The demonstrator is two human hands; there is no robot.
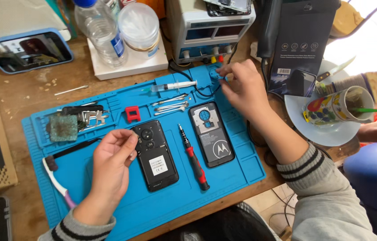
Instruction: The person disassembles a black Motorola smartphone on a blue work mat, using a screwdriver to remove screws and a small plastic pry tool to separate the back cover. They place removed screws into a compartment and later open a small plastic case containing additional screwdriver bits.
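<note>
While the left hand (113, 161) rests on the blue mat (161, 209) with its fingertips pinched together right at the upper left corner of the phone (155, 154), the right hand (242, 87) reaches to the far right corner of the mat, its fingers drawn together over a small round compartment (215, 73) there; whether either hand grips anything is too small to tell. The phone lies face down with its back opened, its long axis running near to far and tilted slightly, the camera end pointing away from the person. Just right of it lies a red-handled screwdriver (193, 156), roughly parallel, tip pointing far. Right of that sits the removed back cover (211, 134), also lengthwise near to far. Farther off on the mat are a syringe (173, 86) lying left to right, tweezers (170, 105) and a small red block (132, 114). A toothbrush (57, 176) lies on the mat's left side. A cup (337, 107) on a plate (326, 134) stands off to the right.
</note>
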